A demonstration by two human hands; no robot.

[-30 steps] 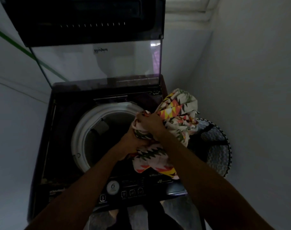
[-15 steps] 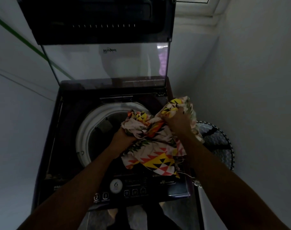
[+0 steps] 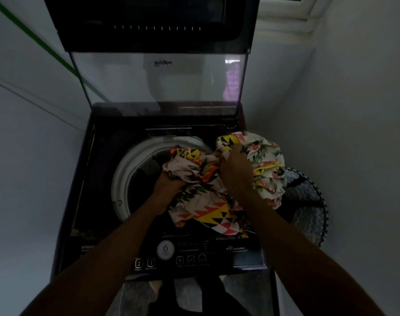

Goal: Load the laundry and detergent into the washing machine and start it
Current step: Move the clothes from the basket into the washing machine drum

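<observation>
1. Left hand (image 3: 169,184) grips patterned cloth (image 3: 208,201) at its left part.
2. Right hand (image 3: 236,169) grips its right part.
3. Cloth bunched over washing machine (image 3: 85,201) drum rim (image 3: 126,165), lid (image 3: 158,80) up.

Dim and grainy — pale daylight falls from the upper right; the lid (image 3: 158,80) carries faint reflections, and edges bow outward.

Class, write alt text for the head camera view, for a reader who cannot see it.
Both hands, left and right, grip a bundled white patterned cloth over the round white-rimmed drum of a dark top-loading washing machine, glass lid raised. A zigzag-patterned laundry basket stands right.
</observation>
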